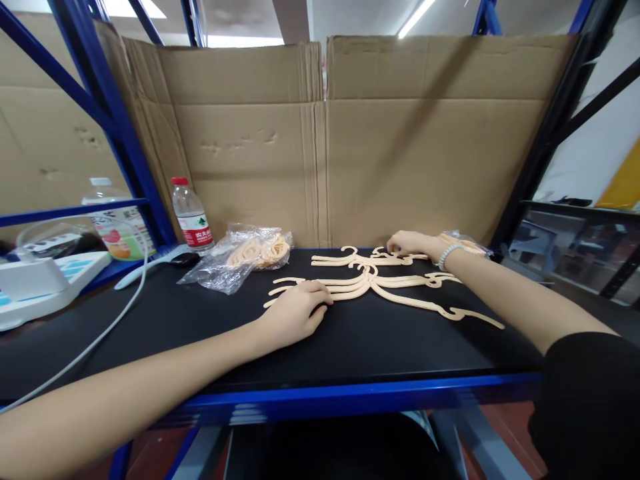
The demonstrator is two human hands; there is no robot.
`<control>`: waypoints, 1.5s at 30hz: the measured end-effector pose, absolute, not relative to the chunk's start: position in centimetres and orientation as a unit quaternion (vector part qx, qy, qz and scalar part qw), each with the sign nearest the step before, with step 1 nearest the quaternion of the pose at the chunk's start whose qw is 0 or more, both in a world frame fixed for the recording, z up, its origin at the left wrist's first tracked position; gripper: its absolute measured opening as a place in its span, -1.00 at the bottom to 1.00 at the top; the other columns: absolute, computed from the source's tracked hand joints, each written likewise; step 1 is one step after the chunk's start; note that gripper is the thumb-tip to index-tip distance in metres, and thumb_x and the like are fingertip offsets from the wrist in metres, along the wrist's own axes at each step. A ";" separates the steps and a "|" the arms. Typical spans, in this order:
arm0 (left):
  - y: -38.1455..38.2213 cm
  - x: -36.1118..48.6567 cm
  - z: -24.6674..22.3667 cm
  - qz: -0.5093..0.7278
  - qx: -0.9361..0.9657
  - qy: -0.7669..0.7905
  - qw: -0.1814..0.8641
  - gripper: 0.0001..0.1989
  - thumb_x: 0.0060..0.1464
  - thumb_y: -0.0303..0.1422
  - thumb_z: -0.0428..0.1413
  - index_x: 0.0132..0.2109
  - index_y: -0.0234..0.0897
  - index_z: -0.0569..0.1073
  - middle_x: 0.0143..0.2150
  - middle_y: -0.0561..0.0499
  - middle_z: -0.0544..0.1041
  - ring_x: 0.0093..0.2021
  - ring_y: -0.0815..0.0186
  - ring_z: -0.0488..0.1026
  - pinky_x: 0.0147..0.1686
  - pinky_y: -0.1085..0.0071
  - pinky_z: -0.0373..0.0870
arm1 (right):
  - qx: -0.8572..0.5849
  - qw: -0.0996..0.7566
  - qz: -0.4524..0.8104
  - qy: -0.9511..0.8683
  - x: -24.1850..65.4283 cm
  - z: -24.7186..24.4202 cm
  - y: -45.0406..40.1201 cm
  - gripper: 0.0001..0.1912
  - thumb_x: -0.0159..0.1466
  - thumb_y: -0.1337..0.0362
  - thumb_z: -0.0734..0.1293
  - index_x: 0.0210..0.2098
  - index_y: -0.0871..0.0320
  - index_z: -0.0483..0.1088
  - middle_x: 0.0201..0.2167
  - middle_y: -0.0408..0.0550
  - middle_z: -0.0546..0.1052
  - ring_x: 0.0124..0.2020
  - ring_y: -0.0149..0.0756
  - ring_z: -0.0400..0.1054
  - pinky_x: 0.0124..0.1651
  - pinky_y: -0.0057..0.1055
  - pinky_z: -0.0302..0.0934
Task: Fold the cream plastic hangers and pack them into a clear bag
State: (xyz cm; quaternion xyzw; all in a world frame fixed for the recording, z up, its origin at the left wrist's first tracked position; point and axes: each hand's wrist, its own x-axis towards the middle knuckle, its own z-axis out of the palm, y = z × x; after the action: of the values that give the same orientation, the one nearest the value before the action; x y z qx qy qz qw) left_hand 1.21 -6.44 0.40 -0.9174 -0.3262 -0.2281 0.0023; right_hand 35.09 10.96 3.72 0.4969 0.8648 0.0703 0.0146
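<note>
Several cream plastic clothes hangers (pixel 405 301) lie flat in a fanned stack on the black tabletop (pixel 380 347), their hooks toward the back. My left hand (pixel 297 310) rests over the left arms of this stack, its thumb apart from the curved fingers. Farther back lie more cream hangers (pixel 333 260). There my right hand (pixel 413 243), with a beaded bracelet (pixel 450 253) at the wrist, has its fingers bent down onto a hanger's right part. The fingertips are partly hidden.
At the back left lies a clear plastic bag (pixel 240 257) of cream items, beside a red-capped water bottle (pixel 190 217). Another bag (pixel 465 243) sits behind my right wrist. A white power strip (pixel 45 287) and cable (pixel 125 310) are left. Cardboard panels (pixel 440 147) close the back.
</note>
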 end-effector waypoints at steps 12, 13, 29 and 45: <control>-8.3 2.2 2.0 -0.372 -0.846 -0.325 -0.200 -0.82 0.16 -0.34 0.03 -0.15 -0.29 0.46 -0.18 -0.09 0.52 -0.17 0.22 0.47 -0.15 0.30 0.40 | 0.421 -0.238 0.131 0.865 32.8 7.4 4.4 -0.86 0.13 0.49 0.23 -0.42 0.21 0.40 -0.38 -0.02 0.46 -0.38 -0.34 0.33 -0.30 -0.46 0.19; -8.5 2.4 2.2 -0.377 -0.815 -0.338 -0.283 -0.79 0.16 -0.29 0.04 -0.13 -0.30 0.45 -0.19 -0.09 0.52 -0.22 0.24 0.48 -0.19 0.31 0.41 | 0.352 -0.292 0.134 0.879 31.4 7.7 2.9 -0.88 0.14 0.47 0.23 -0.44 0.20 0.38 -0.39 -0.04 0.44 -0.39 -0.34 0.32 -0.31 -0.45 0.19; -6.8 1.4 3.0 -0.508 -0.556 -0.322 -0.574 -0.76 -0.07 -0.30 0.29 -0.38 -0.40 0.45 -0.35 -0.02 0.50 -0.49 0.49 0.38 -0.43 0.57 0.34 | 0.247 -0.217 0.210 0.921 24.1 7.4 -5.1 -0.81 0.30 0.42 0.20 -0.11 0.22 0.35 -0.31 0.00 0.43 -0.30 -0.26 0.30 -0.34 -0.42 0.11; -5.6 1.0 2.8 -0.555 -0.509 -0.407 -0.518 -0.88 0.17 -0.41 0.04 -0.32 -0.36 0.35 -0.41 -0.01 0.50 -0.56 0.50 0.37 -0.47 0.58 0.32 | 0.430 -0.065 -0.028 0.900 32.1 4.7 -2.6 -0.90 0.12 0.40 0.31 -0.53 0.18 0.39 -0.57 -0.15 0.46 -0.54 -0.39 0.30 -0.49 -0.48 0.07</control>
State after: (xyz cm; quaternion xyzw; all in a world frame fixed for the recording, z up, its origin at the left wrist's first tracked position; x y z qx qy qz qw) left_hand 0.96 -5.60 2.76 -0.5090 -0.4068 -0.5545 -0.5176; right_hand 32.08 -2.58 4.73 0.4297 0.9002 -0.0283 -0.0647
